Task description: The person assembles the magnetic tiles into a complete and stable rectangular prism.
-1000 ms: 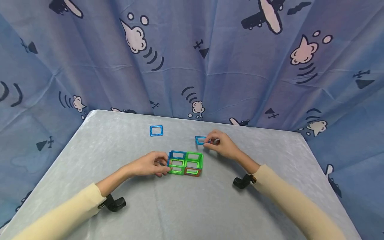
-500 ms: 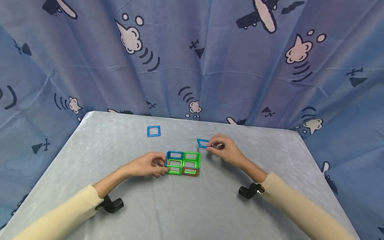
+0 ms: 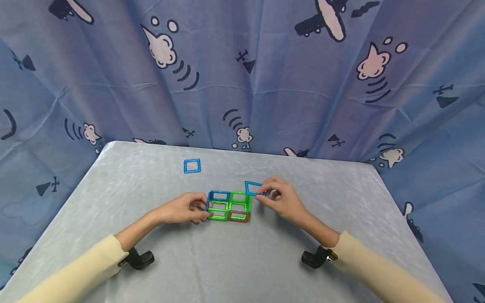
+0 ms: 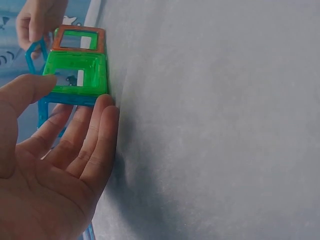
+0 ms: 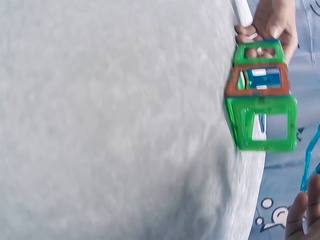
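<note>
A block of joined magnetic tiles (image 3: 229,206), green with blue and reddish-brown frames, stands on the table. My left hand (image 3: 185,208) grips its left end; in the left wrist view the thumb touches the green frame (image 4: 97,75) and the fingers lie along the blue end tile (image 4: 75,100). My right hand (image 3: 283,198) pinches a blue square magnetic tile (image 3: 246,187) tilted at the block's back right corner. Whether that tile touches the block cannot be made out. In the right wrist view, the held tile (image 5: 307,160) shows only partly at the edge, beside the fingertips (image 5: 296,215).
A loose blue square magnetic tile (image 3: 192,171) lies flat near the back of the table (image 3: 151,181). Behind the table's far edge hangs a blue curtain (image 3: 212,109) with printed planes and clouds. Both wrists wear a black camera mount (image 3: 140,259).
My right hand has lifted the blue tile and brought it nearer, to the block's back right corner. The left hand stays at the block's left end; the view has shifted slightly.
</note>
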